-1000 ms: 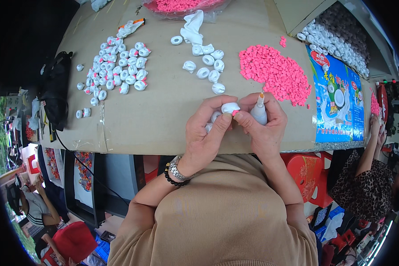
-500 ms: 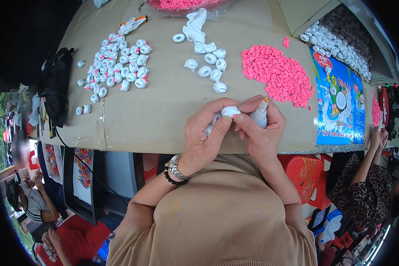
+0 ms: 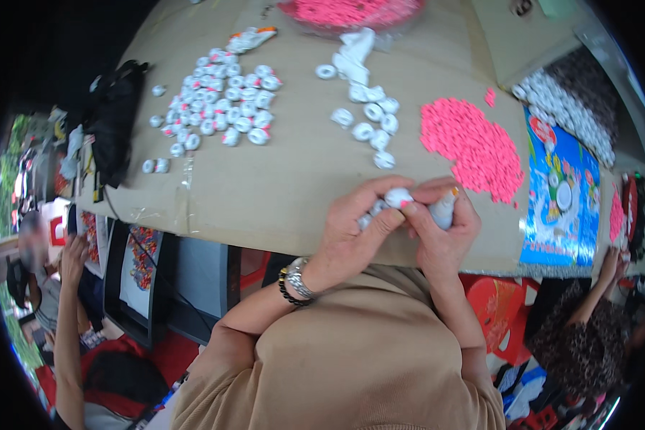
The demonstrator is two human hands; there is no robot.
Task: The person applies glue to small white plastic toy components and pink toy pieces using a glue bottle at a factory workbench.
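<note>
In front of my body, my left hand [image 3: 352, 233] is closed on a small rounded white piece [image 3: 397, 196] between thumb and forefinger. More white pieces [image 3: 370, 215] are tucked inside its fingers. My right hand [image 3: 446, 240] touches the same piece with thumb and fingertips, where a tiny pink part [image 3: 405, 204] shows at its edge. That hand also grips a whitish squeeze bottle [image 3: 443, 210] with an orange tip pointing up. Beyond the hands lie loose white pieces [image 3: 373, 112]; to their right spreads a heap of small pink parts [image 3: 473, 147].
A cluster of white pieces with pink bits [image 3: 222, 107] lies on the left of the brown tabletop [image 3: 279, 193]. A pink-filled basin [image 3: 358, 25] stands at the back. At the right are a blue printed sheet [image 3: 562, 193] and many white pieces [image 3: 566, 111]. Other people sit at both sides.
The whole view has shifted, so the table and hands sit lower and further right. Both hands keep their hold on the white piece and bottle. At the left, another person's arm has come up.
</note>
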